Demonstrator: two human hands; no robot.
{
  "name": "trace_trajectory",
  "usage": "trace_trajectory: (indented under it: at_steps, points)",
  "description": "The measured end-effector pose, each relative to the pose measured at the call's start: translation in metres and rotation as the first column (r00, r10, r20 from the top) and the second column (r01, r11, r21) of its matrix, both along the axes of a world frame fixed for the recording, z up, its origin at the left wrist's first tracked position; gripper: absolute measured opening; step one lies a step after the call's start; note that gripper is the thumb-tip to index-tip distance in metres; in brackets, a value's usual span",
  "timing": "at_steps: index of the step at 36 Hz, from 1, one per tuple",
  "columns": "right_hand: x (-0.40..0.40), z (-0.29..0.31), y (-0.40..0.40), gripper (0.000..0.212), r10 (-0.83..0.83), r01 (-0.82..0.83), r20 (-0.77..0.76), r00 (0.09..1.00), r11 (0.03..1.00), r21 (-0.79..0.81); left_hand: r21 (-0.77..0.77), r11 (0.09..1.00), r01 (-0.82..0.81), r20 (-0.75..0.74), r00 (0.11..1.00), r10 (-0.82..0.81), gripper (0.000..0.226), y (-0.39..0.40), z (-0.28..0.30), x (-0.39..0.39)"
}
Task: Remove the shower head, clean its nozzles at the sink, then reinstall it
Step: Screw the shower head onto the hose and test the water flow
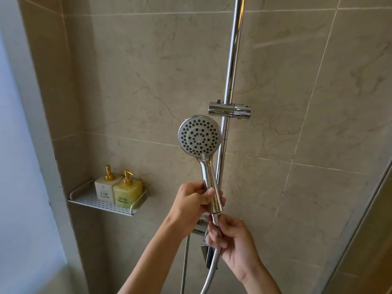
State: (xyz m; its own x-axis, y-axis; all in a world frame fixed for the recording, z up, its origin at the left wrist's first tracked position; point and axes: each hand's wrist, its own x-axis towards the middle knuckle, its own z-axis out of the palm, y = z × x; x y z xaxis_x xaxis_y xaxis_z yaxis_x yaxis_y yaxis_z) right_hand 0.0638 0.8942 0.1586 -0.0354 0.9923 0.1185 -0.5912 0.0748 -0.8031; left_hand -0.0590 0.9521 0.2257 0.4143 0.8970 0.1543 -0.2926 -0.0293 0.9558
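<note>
shower head (199,136) in both hands

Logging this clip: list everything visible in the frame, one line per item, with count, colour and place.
shower head: one, chrome with grey nozzle face, off the holder, before the rail
hose: one, metal, running down from the handle
rail: one, chrome, upright on the tiled wall
holder: one, chrome, on the rail, empty
shelf: one, white, wall-mounted, lower left
pump bottles: two, one white, one yellow, on the shelf
left hand: grips the handle
right hand: grips the hose connector
</note>
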Motion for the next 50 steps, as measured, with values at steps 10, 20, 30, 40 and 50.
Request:
trace_trajectory:
  at_steps: [10, 20, 30, 40, 50]
  points:
    - [0.0, -0.005, -0.001, 0.03, -0.326, 0.27, 0.455, 0.829, 0.945, 0.186, 0.001, 0.995, -0.1, -0.007, 0.995, 0.1, 0.012, 0.002, -0.003, 0.009]
    - [-0.006, -0.003, -0.001, 0.021, -0.318, 0.311, 0.32, 0.893, 0.948, 0.075, 0.0, 0.999, -0.043, -0.052, 0.998, 0.043, 0.015, 0.002, -0.008, 0.015]
    - [0.012, -0.008, -0.006, 0.053, 0.013, -0.014, -0.043, 0.999, 1.0, -0.019, -0.036, 0.999, 0.034, -0.017, 0.999, -0.035, 0.017, 0.003, -0.009, 0.017]
    - [0.044, 0.002, -0.006, 0.07, -0.129, 0.113, 0.305, 0.944, 0.991, 0.072, -0.055, 0.998, 0.012, -0.046, 0.999, -0.015, 0.017, 0.011, -0.019, 0.018]
    - [0.062, 0.054, 0.013, 0.062, -0.256, 0.191, 0.525, 0.812, 0.966, 0.175, 0.038, 0.997, 0.063, -0.113, 0.992, -0.058, 0.013, 0.01, -0.024, 0.03]
